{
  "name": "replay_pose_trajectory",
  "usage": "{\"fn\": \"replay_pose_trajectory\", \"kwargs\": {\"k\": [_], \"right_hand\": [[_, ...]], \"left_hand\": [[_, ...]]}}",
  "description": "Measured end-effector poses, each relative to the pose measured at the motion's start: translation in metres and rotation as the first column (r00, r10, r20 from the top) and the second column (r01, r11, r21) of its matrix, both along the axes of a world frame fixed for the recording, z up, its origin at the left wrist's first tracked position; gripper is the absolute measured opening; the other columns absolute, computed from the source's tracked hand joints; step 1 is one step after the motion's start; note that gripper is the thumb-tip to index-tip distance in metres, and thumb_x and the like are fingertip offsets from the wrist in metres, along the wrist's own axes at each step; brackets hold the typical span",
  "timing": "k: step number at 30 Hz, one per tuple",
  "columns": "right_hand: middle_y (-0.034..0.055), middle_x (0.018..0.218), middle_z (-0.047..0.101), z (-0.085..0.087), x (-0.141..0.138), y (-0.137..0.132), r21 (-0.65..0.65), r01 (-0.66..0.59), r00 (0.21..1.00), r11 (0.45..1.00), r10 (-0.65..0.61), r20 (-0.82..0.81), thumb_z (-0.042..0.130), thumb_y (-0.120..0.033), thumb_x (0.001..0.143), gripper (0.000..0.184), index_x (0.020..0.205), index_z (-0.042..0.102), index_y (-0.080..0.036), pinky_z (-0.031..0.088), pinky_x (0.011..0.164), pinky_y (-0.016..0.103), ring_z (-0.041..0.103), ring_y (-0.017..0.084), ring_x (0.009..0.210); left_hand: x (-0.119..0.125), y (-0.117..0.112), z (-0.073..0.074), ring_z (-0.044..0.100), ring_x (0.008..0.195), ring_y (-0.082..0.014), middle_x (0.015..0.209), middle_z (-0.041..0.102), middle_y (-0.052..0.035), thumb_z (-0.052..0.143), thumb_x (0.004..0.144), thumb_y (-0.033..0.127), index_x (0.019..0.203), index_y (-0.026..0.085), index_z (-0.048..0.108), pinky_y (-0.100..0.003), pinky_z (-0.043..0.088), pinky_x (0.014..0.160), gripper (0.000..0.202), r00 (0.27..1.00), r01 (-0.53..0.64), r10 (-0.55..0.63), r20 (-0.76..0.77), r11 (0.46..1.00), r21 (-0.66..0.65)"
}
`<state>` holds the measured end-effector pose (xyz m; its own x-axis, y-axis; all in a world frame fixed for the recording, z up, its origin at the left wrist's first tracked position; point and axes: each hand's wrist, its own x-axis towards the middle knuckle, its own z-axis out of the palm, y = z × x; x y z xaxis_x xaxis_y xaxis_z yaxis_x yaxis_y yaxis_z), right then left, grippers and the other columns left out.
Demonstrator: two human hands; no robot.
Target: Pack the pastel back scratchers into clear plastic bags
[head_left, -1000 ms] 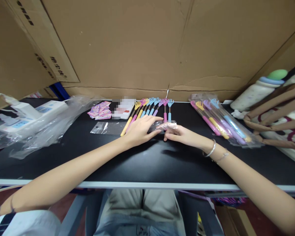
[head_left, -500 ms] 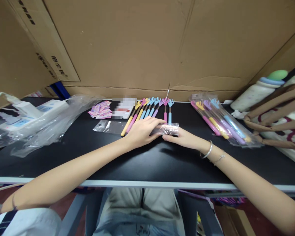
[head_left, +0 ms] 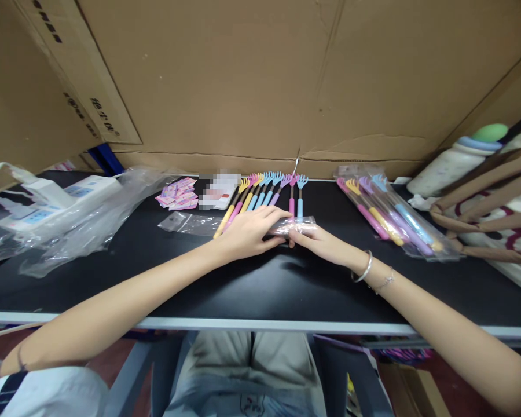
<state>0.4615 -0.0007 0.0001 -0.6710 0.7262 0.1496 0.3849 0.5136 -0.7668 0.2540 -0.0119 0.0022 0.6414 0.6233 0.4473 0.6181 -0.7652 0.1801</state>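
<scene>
A row of several pastel back scratchers (head_left: 264, 191) with claw heads lies on the black table (head_left: 252, 289). My left hand (head_left: 247, 231) lies flat on their handles, fingers stretched out to the right. My right hand (head_left: 321, 242) touches the end of a clear plastic bag (head_left: 297, 227) that lies across the handles, fingertips pinched on its edge beside my left fingertips. The bag's left end (head_left: 186, 223) sticks out past my left hand.
Bagged scratchers (head_left: 391, 217) lie at the right, beside a bottle (head_left: 455, 159) and a strapped bag (head_left: 495, 214). Small pink packets (head_left: 178, 195) and a blurred card (head_left: 217, 191) sit behind. A power strip (head_left: 56, 200) under crumpled plastic (head_left: 82, 226) is left. Cardboard walls (head_left: 260, 81) close the back.
My right hand shifted slightly left and its fingers curled onto the bag's end; the bag slid a little left. My left hand stayed flat on the handles.
</scene>
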Motion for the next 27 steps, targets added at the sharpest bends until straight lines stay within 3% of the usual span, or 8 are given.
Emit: {"fn": "replay_pose_trajectory", "kwargs": {"k": [4,9,13,16,21,27], "right_hand": [[0.0055,0.079,0.062,0.002,0.003,0.002,0.000,0.029,0.999,1.000,-0.029,0.042,0.036,-0.066,0.087,0.058,0.068,0.060,-0.018,0.043,0.080,0.035,0.054,0.021,0.079],[0.0043,0.078,0.062,0.004,0.003,0.002,-0.027,-0.005,1.000,1.000,0.005,-0.013,0.034,-0.060,0.092,0.055,0.072,0.063,-0.018,0.043,0.079,0.032,0.054,0.019,0.079],[0.0039,0.078,0.061,0.001,0.005,0.004,-0.044,0.002,1.000,0.999,-0.004,-0.028,0.032,-0.054,0.095,0.052,0.096,0.068,-0.016,0.043,0.072,0.030,0.054,0.017,0.075],[0.0035,0.078,0.061,-0.002,0.007,0.007,-0.041,0.010,0.999,0.999,-0.012,-0.046,0.031,-0.051,0.096,0.051,0.112,0.066,-0.018,0.043,0.072,0.029,0.055,0.017,0.076],[0.0041,0.079,0.061,-0.003,0.010,0.009,-0.003,0.042,0.997,0.999,-0.042,-0.059,0.032,-0.049,0.097,0.049,0.109,0.068,-0.018,0.044,0.077,0.030,0.055,0.017,0.079],[0.0044,0.079,0.061,0.000,0.009,0.007,0.069,0.027,0.999,0.997,-0.025,-0.035,0.032,-0.050,0.097,0.051,0.109,0.068,-0.016,0.044,0.080,0.031,0.055,0.017,0.078]], "left_hand": [[-0.008,0.003,0.012,0.058,0.109,-0.0183,0.123,0.060,-0.0018,0.055,0.087,0.039,0.126,0.025,0.048,-0.026,0.045,0.081,0.042,0.999,0.006,-0.011,-0.046,0.993,-0.117],[-0.023,0.008,0.026,0.059,0.107,-0.0191,0.124,0.060,-0.0015,0.058,0.084,0.047,0.132,0.028,0.043,-0.026,0.044,0.083,0.055,0.997,0.040,-0.059,-0.056,0.958,-0.283],[-0.035,0.010,0.024,0.061,0.099,-0.0187,0.125,0.059,-0.0049,0.058,0.083,0.049,0.133,0.024,0.043,-0.026,0.045,0.081,0.058,0.999,0.038,-0.046,-0.014,0.933,-0.357],[-0.042,0.012,0.019,0.061,0.092,-0.0168,0.124,0.059,-0.0048,0.059,0.082,0.048,0.131,0.023,0.045,-0.026,0.045,0.078,0.057,1.000,0.010,-0.009,0.003,0.928,-0.373],[-0.044,0.012,0.019,0.059,0.091,-0.0160,0.123,0.060,-0.0025,0.058,0.083,0.046,0.127,0.025,0.050,-0.024,0.043,0.071,0.049,1.000,-0.002,0.003,0.002,0.933,-0.360],[-0.044,0.011,0.020,0.059,0.081,-0.0152,0.104,0.065,-0.0023,0.061,0.081,0.048,0.120,0.025,0.057,-0.023,0.040,0.066,0.046,0.998,-0.062,0.065,0.000,0.960,-0.271]]}}
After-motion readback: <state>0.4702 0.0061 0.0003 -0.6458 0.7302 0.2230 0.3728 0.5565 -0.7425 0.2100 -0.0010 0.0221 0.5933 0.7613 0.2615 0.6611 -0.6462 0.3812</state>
